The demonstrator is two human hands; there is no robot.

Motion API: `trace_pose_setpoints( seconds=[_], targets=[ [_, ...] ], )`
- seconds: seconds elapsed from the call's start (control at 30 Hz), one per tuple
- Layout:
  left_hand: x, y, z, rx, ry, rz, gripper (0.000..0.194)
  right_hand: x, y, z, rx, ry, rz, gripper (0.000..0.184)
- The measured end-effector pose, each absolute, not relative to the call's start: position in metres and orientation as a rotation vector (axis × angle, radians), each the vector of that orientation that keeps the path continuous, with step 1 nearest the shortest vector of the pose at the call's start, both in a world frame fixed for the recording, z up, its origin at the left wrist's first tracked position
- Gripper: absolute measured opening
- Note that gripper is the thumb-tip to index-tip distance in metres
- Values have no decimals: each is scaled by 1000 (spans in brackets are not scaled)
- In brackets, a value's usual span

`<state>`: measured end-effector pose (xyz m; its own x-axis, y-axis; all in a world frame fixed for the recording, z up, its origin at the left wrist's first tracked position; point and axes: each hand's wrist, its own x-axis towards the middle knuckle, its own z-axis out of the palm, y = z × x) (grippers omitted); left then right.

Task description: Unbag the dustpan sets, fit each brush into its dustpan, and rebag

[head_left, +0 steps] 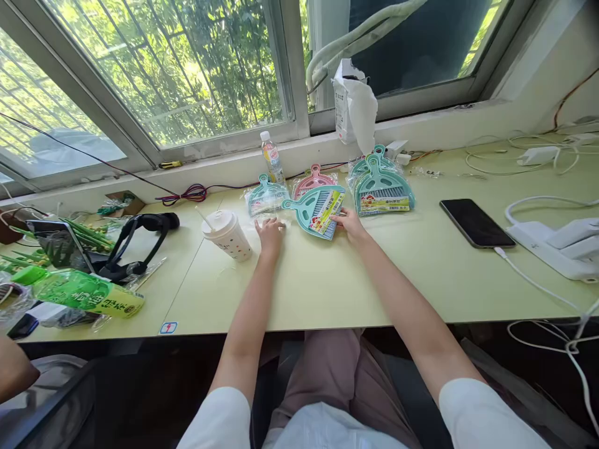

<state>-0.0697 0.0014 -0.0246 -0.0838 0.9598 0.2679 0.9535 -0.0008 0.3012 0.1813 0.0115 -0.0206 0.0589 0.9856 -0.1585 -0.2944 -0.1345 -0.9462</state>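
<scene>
My right hand (350, 224) grips the edge of a small green dustpan with a brush and a yellow label (316, 211), which it holds tilted above the table. My left hand (270, 236) rests on the tabletop, fingers a little apart and nothing in them, just left of that dustpan. Behind it lie a green dustpan set in clear wrap (266, 197) and a pink dustpan set (314, 181), partly covered by the held one. To the right, several more green dustpan sets (381, 187) are piled together. A lidded paper cup with a straw (229, 236) stands beside my left hand.
A plastic bottle (272, 157) stands by the window sill. On the right are a black phone (476, 223) on a cable and a white power strip (556, 246). Leftward lie a green drink bottle (84, 292) and a black headset (140, 243). Another person's arm (16, 369) shows at lower left.
</scene>
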Motion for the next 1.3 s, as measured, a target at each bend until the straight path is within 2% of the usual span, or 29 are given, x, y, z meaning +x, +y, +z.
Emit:
trace_pose_setpoints(
  seconds=[0.17, 0.27, 0.43, 0.57, 0.87, 1.2, 1.3],
  targets=[
    [-65, -2, -21, 2034, 2348, 746, 36, 179, 11, -22, -1147, -900, 1405, 18],
    [-63, -3, -22, 1982, 2425, 809, 60, 179, 12, -23, -1164, -907, 1422, 20],
    [-72, -1, -23, 1896, 2383, 742, 56, 177, 11, -22, -1156, -949, 1442, 23],
    [-80, 1, -23, 1863, 2273, 921, 61, 174, 10, -22, -1154, -978, 1441, 23],
    [-75, 3, -24, 2023, 2031, 1354, 53, 174, 7, -20, -1095, -951, 1445, 20],
    [-71, 3, -30, 2314, 1628, 1490, 33, 165, 3, -22, -957, -964, 1490, 20],
    [-62, -4, -22, 2213, 1699, 1608, 30, 158, 2, -24, -957, -840, 1477, 19]
  ],
)
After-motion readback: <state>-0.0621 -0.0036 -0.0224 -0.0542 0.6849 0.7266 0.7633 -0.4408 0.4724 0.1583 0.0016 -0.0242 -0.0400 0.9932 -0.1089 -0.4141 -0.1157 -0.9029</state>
